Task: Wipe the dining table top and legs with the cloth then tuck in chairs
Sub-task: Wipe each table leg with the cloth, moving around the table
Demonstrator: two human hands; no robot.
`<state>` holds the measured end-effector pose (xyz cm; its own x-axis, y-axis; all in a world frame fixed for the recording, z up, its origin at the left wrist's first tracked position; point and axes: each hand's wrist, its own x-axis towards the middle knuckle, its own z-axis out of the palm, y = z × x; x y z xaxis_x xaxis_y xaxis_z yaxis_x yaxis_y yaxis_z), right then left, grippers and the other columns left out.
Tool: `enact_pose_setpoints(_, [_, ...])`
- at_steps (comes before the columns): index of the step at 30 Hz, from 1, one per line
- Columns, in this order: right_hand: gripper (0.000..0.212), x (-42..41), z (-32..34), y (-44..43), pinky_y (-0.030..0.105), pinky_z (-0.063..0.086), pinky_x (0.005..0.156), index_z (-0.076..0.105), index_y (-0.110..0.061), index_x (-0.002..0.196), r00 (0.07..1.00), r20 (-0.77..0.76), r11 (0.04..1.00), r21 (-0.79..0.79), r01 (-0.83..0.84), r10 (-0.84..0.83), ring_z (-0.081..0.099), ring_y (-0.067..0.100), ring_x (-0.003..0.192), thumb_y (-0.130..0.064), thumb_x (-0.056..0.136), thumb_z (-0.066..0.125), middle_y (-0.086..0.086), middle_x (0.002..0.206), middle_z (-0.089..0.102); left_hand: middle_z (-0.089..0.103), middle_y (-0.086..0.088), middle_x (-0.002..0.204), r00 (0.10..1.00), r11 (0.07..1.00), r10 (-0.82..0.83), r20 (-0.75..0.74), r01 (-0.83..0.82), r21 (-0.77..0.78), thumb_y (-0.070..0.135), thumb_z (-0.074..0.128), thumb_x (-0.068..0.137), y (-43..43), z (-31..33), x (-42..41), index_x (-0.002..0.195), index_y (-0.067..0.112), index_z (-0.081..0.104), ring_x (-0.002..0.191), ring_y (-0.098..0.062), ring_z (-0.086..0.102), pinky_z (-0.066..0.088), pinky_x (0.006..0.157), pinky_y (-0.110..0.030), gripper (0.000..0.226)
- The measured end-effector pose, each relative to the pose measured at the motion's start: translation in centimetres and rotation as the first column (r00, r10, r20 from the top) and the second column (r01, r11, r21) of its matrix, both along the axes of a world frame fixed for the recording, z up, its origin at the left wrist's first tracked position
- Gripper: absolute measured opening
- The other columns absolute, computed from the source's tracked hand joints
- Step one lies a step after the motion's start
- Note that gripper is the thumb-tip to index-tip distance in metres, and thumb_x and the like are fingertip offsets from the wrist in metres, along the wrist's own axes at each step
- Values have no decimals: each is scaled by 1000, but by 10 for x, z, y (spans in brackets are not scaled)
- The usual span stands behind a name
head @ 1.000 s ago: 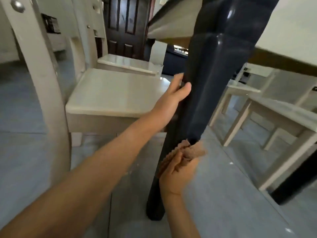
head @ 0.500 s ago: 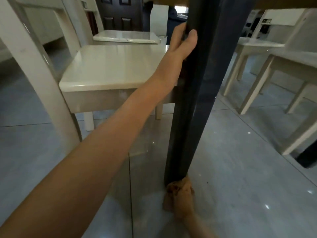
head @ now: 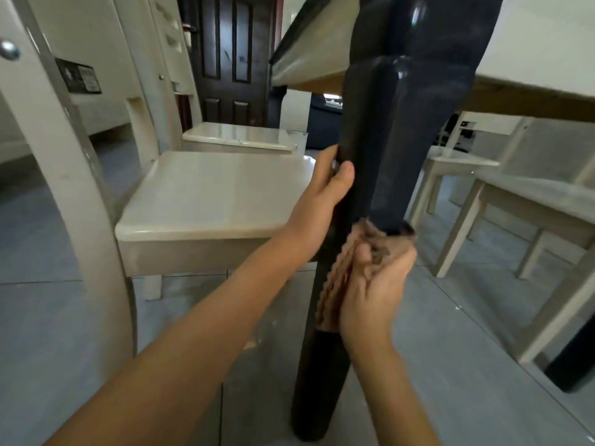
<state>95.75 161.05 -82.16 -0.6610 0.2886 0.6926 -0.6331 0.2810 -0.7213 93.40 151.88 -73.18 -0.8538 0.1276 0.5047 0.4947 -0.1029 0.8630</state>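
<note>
Left hand (head: 322, 191): being curled round the table leg (head: 402, 140), thumb in front. Right hand (head: 373, 284): just below, being clamped on the cloth (head: 331, 284), which is being pressed round the leg. Leg: dark, glossy, rounded, tapering down from the pale worktop (head: 322, 59) to the grey tiled floor (head: 467, 365). Cloth: brown, crumpled, ridged. Cream chair (head: 219, 194), flat-seated, being partly blocked by the left forearm.

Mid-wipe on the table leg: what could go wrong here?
The cloth is bunched in the right hand and covers only part of the leg, so the far side may get missed.
The left hand grips the leg above the cloth; an upward stroke could bump it.
The chair stands close by the left forearm and could be knocked.
</note>
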Motion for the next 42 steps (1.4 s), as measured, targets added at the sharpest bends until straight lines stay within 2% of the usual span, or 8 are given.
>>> enact_pose_setpoints(7, [22, -18, 77, 2, -2, 32, 68, 34, -25, 111, 982, -104, 987, 21, 158, -155, 48, -6, 82, -41, 98, 42, -4, 106, 50, 57, 43, 78, 999, 1000, 22, -29, -22, -2, 25, 33, 102, 1, 1, 3, 97, 42, 44, 80, 26, 54, 39, 71, 1, 21])
enact_pose_setpoints(12, [48, -16, 21, -2, 8, 42, 87, 36, -18, 134, 998, 24, 996, -70, 57, -55, 55, -3, 107, -45, 94, 40, -7, 122, 55, 58, 12, 118, 999, 999, 30, -32, -28, 39, 31, 35, 101, 0, -4, -4, 128, 28, 42, 104, 8, 58, 47, 87, -15, 28])
enact_pose_setpoints(18, [39, 18, -11, -4, 15, 46, 90, 43, -19, 140, 964, 264, 971, -225, 79, -18, 57, -8, 108, -21, 101, 43, -5, 122, 61, 56, 9, 113, 996, 992, 35, 82, -44, 115, 27, 32, 101, 12, -1, 9, 123, 29, 41, 96, 6, 59, 49, 78, -11, 24])
enact_pose_setpoints(25, [15, 49, 33, 36, 14, 53, 69, 67, -12, 106, 648, 742, 971, -237, 11, 173, 65, -3, 69, -14, 96, 57, -3, 84, 70, 56, 11, 123, 909, 980, 194, 369, -167, -106, 35, 39, 93, 5, 43, 42, 130, 36, 41, 113, 1, 54, 43, 97, -21, 37])
enact_pose_setpoints(28, [39, 74, 99, 65, 28, 47, 64, 64, 5, 87, 546, 811, 962, -272, 36, 209, 61, 28, 68, -34, 88, 67, 21, 72, 65, 61, 11, 119, 794, 953, 299, 530, -215, -215, 17, 45, 99, 5, 74, 79, 120, 31, 54, 107, 4, 57, 42, 90, -12, 27])
enact_pose_setpoints(31, [81, 113, 194, 91, 37, 41, 65, 53, 10, 80, 451, 857, 942, -322, 89, 251, 51, 19, 68, -67, 66, 72, 16, 71, 55, 68, 7, 100, 576, 942, 332, 747, -242, -232, 9, 52, 95, 8, 125, 148, 94, 29, 66, 99, -15, 62, 44, 78, -17, 25])
enact_pose_setpoints(35, [13, 169, 341, 125, 37, 47, 75, 64, -11, 88, 405, 882, 962, -273, 22, 241, 59, 21, 80, -18, 96, 58, 7, 83, 65, 69, -4, 94, 403, 940, 333, 853, -214, -266, 1, 52, 92, 10, 245, 245, 90, 19, 67, 88, -20, 62, 47, 69, -11, 23])
enact_pose_setpoints(42, [12, 274, 560, 173, 12, 51, 66, 63, -13, 103, 408, 886, 964, -262, 49, 220, 63, 12, 85, -16, 98, 52, 2, 93, 68, 70, -3, 89, 397, 937, 345, 850, -89, -338, 34, 54, 78, 4, 444, 353, 91, 21, 68, 84, -21, 65, 49, 76, -28, 24])
